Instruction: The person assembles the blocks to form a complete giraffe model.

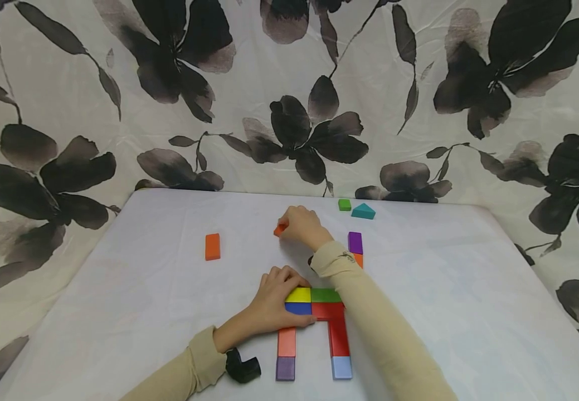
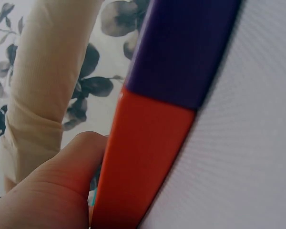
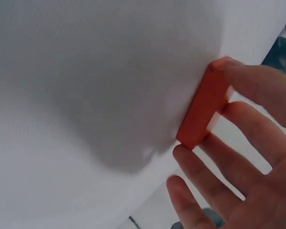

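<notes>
In the head view my right hand (image 1: 301, 225) pinches an orange block (image 1: 280, 229) above the far middle of the table. The right wrist view shows this block (image 3: 204, 107) between the thumb and fingers. My left hand (image 1: 276, 301) holds the left end of a flat block figure, its fingers at the far side of a yellow block (image 1: 298, 295) and its thumb along the near side of a blue block (image 1: 297, 308). Beside them lie a green block (image 1: 324, 295) and red blocks (image 1: 339, 337). Two legs end in a purple block (image 1: 285, 368) and a light blue block (image 1: 341, 367).
Another orange block (image 1: 212, 247) lies at the left. Farther right are a purple block (image 1: 355, 242), a partly hidden orange block (image 1: 358, 259), a small green block (image 1: 344, 205) and a teal triangle (image 1: 363, 211). A patterned cloth (image 1: 289, 67) hangs behind the white table (image 1: 118, 312).
</notes>
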Demonstrator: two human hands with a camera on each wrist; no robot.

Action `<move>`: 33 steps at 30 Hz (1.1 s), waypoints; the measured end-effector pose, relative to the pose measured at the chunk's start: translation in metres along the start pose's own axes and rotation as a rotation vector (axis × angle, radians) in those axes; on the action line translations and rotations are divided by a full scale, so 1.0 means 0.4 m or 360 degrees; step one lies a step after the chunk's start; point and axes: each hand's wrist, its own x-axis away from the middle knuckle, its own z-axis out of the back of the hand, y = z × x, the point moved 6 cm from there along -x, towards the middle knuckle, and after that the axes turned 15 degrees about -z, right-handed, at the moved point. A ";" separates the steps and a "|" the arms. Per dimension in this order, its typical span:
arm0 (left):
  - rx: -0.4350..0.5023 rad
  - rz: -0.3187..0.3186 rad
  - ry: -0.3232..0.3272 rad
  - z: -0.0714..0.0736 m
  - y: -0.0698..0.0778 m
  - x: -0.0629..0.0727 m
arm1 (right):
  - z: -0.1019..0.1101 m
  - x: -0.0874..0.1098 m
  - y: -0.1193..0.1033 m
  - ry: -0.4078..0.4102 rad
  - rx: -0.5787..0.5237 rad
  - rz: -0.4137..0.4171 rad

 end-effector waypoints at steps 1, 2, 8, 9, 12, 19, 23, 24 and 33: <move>-0.0001 0.0001 0.0002 -0.001 -0.001 0.000 | 0.004 0.000 0.011 -0.0032 -0.0008 0.0005; -0.0002 0.0001 0.0005 -0.002 -0.001 0.000 | 0.007 0.000 0.024 -0.0069 -0.0013 0.0009; -0.0003 0.0001 0.0005 -0.001 0.000 -0.002 | 0.034 -0.010 0.113 -0.0175 0.0036 0.0026; -0.0003 0.0000 0.0004 -0.001 0.000 -0.001 | 0.038 -0.013 0.129 -0.0173 0.0059 0.0031; -0.0004 0.0004 0.0001 0.000 -0.001 0.000 | 0.053 -0.019 0.181 -0.0160 0.0018 0.0001; -0.0001 0.0018 -0.0006 0.003 -0.002 0.004 | 0.077 -0.021 0.275 -0.0210 -0.0159 -0.0110; 0.0010 0.0018 -0.0002 0.004 0.000 0.004 | 0.085 -0.019 0.310 -0.0233 -0.0184 -0.0174; 0.0008 0.0015 -0.0002 0.004 0.000 0.003 | 0.087 -0.020 0.318 -0.0231 -0.0183 -0.0177; 0.0006 0.0000 0.0004 0.002 0.005 0.001 | 0.098 -0.023 0.389 -0.0268 -0.0281 -0.0199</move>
